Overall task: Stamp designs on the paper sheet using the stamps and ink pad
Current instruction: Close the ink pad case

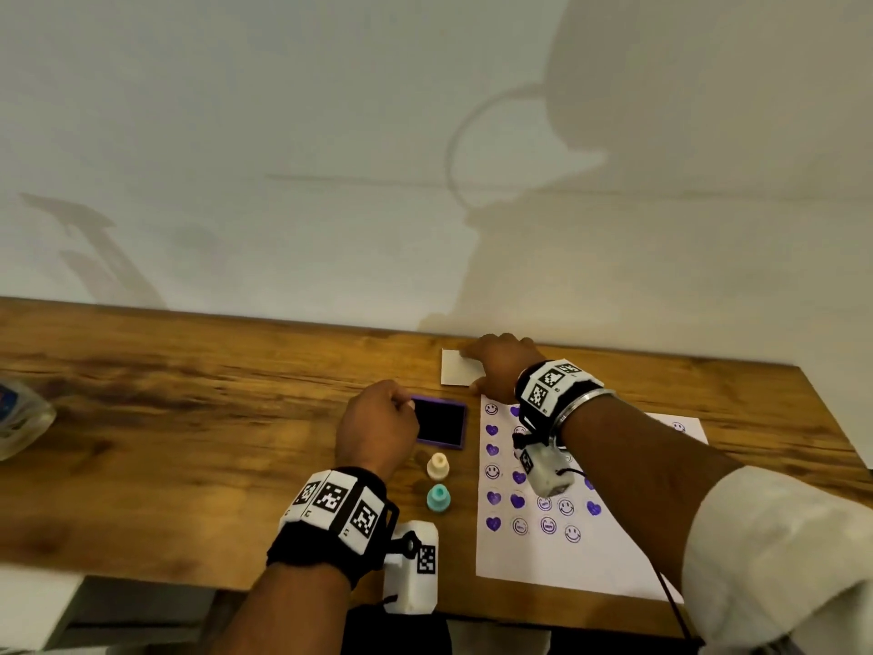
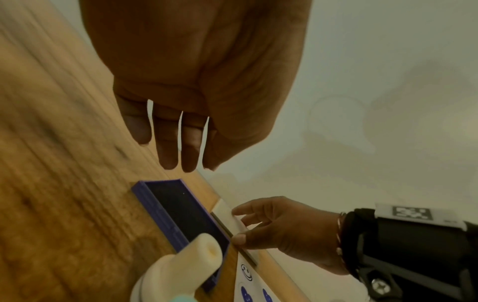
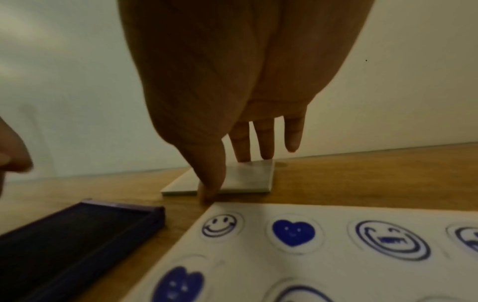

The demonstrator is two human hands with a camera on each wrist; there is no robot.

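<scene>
The white paper sheet (image 1: 590,555) lies at the right of the table, with several purple smileys and hearts printed on it. Left of the sheet sits the purple ink pad (image 1: 440,423), uncovered, its dark pad showing. A cream stamp (image 1: 438,465) and a teal stamp (image 1: 438,497) stand upright just in front of the pad. My left hand (image 1: 397,408) hovers at the pad's left edge, fingers (image 2: 178,153) loose and holding nothing. My right hand (image 1: 472,368) reaches to the back and pinches a flat white lid (image 3: 248,179) between thumb and fingers; the lid lies flat on the table.
The wooden table (image 1: 189,394) runs along a pale wall close behind the lid. A clear plastic bottle (image 1: 19,408) lies at the far left edge. My right forearm crosses above the upper part of the sheet.
</scene>
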